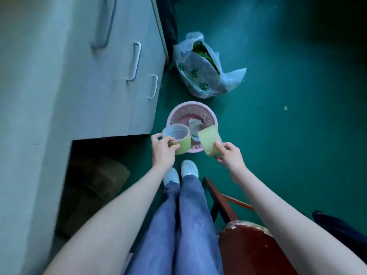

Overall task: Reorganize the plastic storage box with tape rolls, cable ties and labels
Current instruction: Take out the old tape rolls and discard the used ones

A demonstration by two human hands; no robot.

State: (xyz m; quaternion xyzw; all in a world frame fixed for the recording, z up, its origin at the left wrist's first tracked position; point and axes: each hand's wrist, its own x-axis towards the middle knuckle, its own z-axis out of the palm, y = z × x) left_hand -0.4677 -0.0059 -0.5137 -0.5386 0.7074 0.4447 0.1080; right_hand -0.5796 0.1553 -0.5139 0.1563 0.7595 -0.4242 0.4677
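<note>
1. Head view, centre of frame: left hand [163, 147] grips a tape roll [177, 138], right hand [230, 153] pinches a second roll [210, 142].
2. Both rolls are held over the near rim of the pink basket [172, 116]; papers and tape lie inside.
3. Advice: lower each roll flat, one at a time, beside the papers, not on them.

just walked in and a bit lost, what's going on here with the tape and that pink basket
A seated person holds a roll of yellowish tape in each hand above a pink basket on the green floor. The left hand grips one tape roll; the right hand holds the other roll. More items lie inside the basket.
</note>
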